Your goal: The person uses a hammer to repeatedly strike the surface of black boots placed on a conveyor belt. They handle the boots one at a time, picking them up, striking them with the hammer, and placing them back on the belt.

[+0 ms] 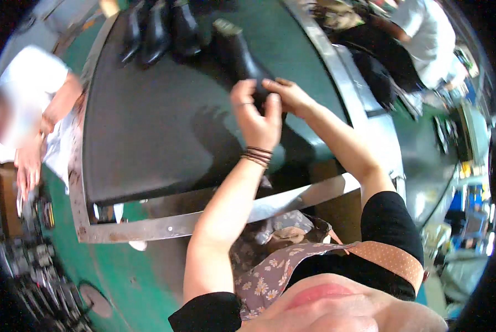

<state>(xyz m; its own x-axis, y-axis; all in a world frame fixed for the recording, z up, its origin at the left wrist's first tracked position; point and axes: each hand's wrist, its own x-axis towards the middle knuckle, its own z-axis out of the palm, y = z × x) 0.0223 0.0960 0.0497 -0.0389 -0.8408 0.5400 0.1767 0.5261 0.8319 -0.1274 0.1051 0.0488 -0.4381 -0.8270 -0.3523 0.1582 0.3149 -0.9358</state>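
Holds a black boot (242, 60) in both hands over the far part of the dark work surface (143, 133), right of its middle. Points the boot's pale top far and slightly left, with the other end toward the body. Wraps the left hand (256, 115) around this near end, fingers curled on its left side, thumb up on its right. Sets the right hand (290, 98) narrow against the right side of the same end, fingers bent, tips close to the left thumb. Cannot tell whether the boot touches the surface underneath or is lifted from it.

To the left of the hands, shows a broad stretch of dark surface under a hand-shaped shadow, running out to the left metal rail (77, 177). To the right, shows a narrower strip before the right metal rail (336, 66). At the far left, bounded by three black boots (158, 36), close beside one another and left of the held one. On the near side, ends at a straight edge, with a slot between it and the near metal rail (170, 228). Crosses this rail with both forearms, dark bracelets (257, 156) on the left wrist. Beyond the left rail, shows a co-worker in white (37, 72); beyond the right one, another person in white (430, 44).
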